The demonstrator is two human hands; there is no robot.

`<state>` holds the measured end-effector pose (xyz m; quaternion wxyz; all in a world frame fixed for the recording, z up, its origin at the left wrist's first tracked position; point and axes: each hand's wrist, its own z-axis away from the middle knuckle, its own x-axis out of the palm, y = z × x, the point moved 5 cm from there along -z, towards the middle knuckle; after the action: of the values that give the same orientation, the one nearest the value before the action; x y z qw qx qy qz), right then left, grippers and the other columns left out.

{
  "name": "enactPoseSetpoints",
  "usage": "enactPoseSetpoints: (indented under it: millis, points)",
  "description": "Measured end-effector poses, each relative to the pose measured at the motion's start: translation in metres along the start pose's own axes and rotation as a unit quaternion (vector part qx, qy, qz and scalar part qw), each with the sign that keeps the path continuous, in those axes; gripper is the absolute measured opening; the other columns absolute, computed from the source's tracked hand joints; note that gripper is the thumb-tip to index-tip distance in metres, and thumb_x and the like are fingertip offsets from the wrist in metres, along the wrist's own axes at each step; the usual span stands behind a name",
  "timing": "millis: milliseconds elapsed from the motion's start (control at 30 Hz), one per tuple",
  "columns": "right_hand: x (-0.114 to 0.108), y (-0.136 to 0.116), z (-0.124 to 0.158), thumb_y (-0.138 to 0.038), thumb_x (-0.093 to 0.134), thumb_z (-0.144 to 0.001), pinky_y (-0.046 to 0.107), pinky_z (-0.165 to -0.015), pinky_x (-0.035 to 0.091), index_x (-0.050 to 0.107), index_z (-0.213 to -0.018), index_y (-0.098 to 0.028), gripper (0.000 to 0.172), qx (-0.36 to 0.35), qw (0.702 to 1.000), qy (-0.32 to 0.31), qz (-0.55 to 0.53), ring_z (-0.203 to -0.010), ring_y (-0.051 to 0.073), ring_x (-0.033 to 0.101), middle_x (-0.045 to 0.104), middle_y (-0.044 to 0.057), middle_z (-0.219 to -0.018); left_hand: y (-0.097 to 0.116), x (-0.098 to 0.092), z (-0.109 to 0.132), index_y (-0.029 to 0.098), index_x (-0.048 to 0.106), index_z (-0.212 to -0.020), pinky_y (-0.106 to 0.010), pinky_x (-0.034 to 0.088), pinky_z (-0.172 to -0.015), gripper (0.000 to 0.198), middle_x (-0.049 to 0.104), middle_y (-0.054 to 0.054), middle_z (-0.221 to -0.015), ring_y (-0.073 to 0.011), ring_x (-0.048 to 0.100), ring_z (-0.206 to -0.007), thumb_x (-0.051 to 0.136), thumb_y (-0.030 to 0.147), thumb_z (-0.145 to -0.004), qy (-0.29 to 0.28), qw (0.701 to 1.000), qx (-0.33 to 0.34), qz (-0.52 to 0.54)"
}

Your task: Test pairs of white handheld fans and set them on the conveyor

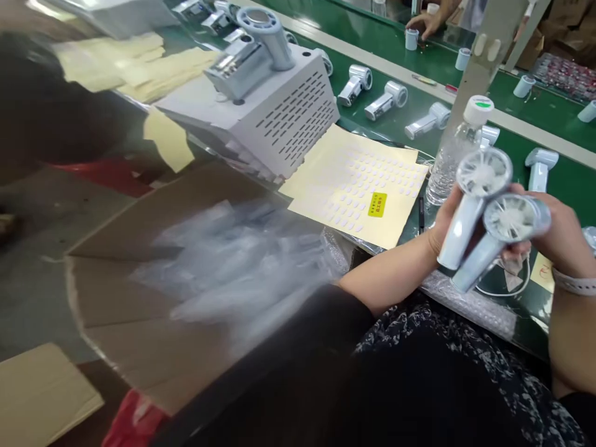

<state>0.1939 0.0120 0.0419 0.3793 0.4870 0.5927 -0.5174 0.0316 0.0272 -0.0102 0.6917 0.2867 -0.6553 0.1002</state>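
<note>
Your left hand (447, 228) and right hand (556, 233) hold up two white handheld fans (488, 208) over the edge of a green assembly belt (433, 37), their round, ribbed heads turned toward you and their smooth plastic handles slanting down. Your left fingers curl around the handles, their tips hidden behind them; your right fingers sit close together, curled under the lower fan's neck and partly out of sight. A pale wristband (572, 282) circles your right wrist. Just beside the fans stands a clear water bottle (449, 164) with a white cap, and a row of similar fan bodies (386, 99) lies along the belt beyond it. Farther left, a cream backing sheet (354, 186) dotted with small white pads bears a yellow label (377, 204), just beside a grey perforated metal housing (274, 112). Crinkled bubble wrap (470, 304) runs beneath your forearm, blurred clear plastic bags (233, 261) lie over flattened cardboard (139, 279), and across the belt a co-worker's hand (423, 23) reaches beside a white cylindrical part (411, 38).
</note>
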Motion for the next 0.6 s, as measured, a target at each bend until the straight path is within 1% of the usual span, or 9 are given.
enactPoseSetpoints:
  millis: [67, 100, 200, 233, 300, 367, 433, 500, 600]
  points:
    - [-0.007, 0.024, 0.034, -0.038, 0.062, -0.099, 0.049, -0.085, 0.057, 0.079, -0.110, -0.021, 0.027, 0.066, 0.996, 0.003, 0.056, -0.097, 0.038, 0.074, 0.080, 0.018, -0.101, 0.010, 0.017, 0.008, 0.028, 0.076, -0.131, -0.037, 0.045, -0.066, 0.095, 0.079, -0.023, -0.140, -0.0219, 0.054, -0.079, 0.062, 0.101, -0.072, -0.004, 1.000, 0.003, -0.005]
    - [-0.004, 0.033, 0.048, -0.039, 0.061, -0.098, 0.048, -0.080, 0.054, 0.078, -0.103, -0.021, 0.025, 0.095, 0.993, -0.003, 0.075, -0.088, 0.036, 0.071, 0.078, 0.016, -0.094, 0.014, 0.021, 0.011, 0.028, 0.074, -0.138, -0.037, 0.043, -0.067, 0.098, 0.078, -0.023, -0.143, -0.0216, 0.052, -0.079, 0.061, 0.101, -0.074, -0.001, 1.000, 0.007, -0.013]
    - [0.022, 0.043, 0.074, -0.039, 0.060, -0.096, 0.045, -0.073, 0.049, 0.070, -0.085, -0.025, 0.021, 0.133, 0.988, -0.031, 0.073, -0.073, 0.030, 0.062, 0.072, 0.012, -0.082, 0.019, 0.018, 0.012, 0.029, 0.068, -0.152, -0.036, 0.041, -0.070, 0.111, 0.076, -0.023, -0.148, -0.0219, 0.051, -0.082, 0.065, 0.103, -0.069, 0.020, 0.998, 0.021, -0.048]
    - [0.028, 0.041, 0.076, -0.040, 0.061, -0.096, 0.045, -0.074, 0.051, 0.068, -0.082, -0.026, 0.021, 0.127, 0.991, -0.015, 0.043, -0.072, 0.029, 0.061, 0.071, 0.012, -0.082, 0.019, 0.014, 0.011, 0.030, 0.067, -0.151, -0.036, 0.040, -0.070, 0.115, 0.076, -0.023, -0.149, -0.0218, 0.051, -0.081, 0.068, 0.104, -0.064, 0.022, 0.997, 0.022, -0.066]
    - [0.027, 0.031, 0.075, -0.047, 0.064, -0.100, 0.050, -0.079, 0.055, 0.069, -0.083, -0.027, 0.026, 0.098, 0.990, 0.078, -0.058, -0.076, 0.029, 0.063, 0.072, 0.011, -0.090, 0.017, 0.006, 0.009, 0.032, 0.066, -0.144, -0.036, 0.040, -0.067, 0.115, 0.078, -0.022, -0.146, -0.0208, 0.053, -0.078, 0.073, 0.105, -0.056, 0.017, 0.995, 0.023, -0.101]
    - [0.014, 0.018, 0.075, -0.056, 0.075, -0.100, 0.053, -0.081, 0.059, 0.074, -0.089, -0.028, 0.031, 0.063, 0.955, 0.202, -0.207, -0.084, 0.031, 0.067, 0.072, 0.011, -0.100, 0.013, 0.000, 0.007, 0.033, 0.066, -0.136, -0.035, 0.040, -0.064, 0.112, 0.081, -0.021, -0.142, -0.0198, 0.056, -0.073, 0.078, 0.105, -0.050, 0.010, 0.992, 0.013, -0.128]
    - [0.002, 0.004, 0.079, -0.061, 0.085, -0.097, 0.050, -0.074, 0.059, 0.077, -0.093, -0.028, 0.033, 0.033, 0.899, 0.278, -0.337, -0.088, 0.031, 0.068, 0.069, 0.009, -0.102, 0.009, -0.003, 0.007, 0.033, 0.065, -0.132, -0.035, 0.043, -0.063, 0.113, 0.082, -0.021, -0.144, -0.0191, 0.059, -0.072, 0.080, 0.106, -0.047, 0.011, 0.990, 0.003, -0.143]
    - [-0.001, -0.013, 0.082, -0.062, 0.088, -0.098, 0.048, -0.072, 0.062, 0.077, -0.094, -0.030, 0.034, 0.009, 0.864, 0.294, -0.408, -0.089, 0.029, 0.069, 0.067, 0.007, -0.100, 0.006, -0.006, 0.008, 0.031, 0.064, -0.136, -0.036, 0.047, -0.064, 0.120, 0.081, -0.022, -0.146, -0.0185, 0.061, -0.072, 0.080, 0.109, -0.045, 0.023, 0.988, -0.001, -0.155]
    - [0.007, -0.032, 0.084, -0.069, 0.088, -0.099, 0.050, -0.083, 0.071, 0.077, -0.105, -0.032, 0.039, 0.014, 0.840, 0.280, -0.465, -0.092, 0.027, 0.074, 0.071, 0.005, -0.103, 0.002, -0.010, 0.009, 0.030, 0.057, -0.154, -0.038, 0.051, -0.065, 0.135, 0.081, -0.022, -0.141, -0.0215, 0.065, -0.073, 0.070, 0.115, -0.050, 0.049, 0.980, -0.021, -0.191]
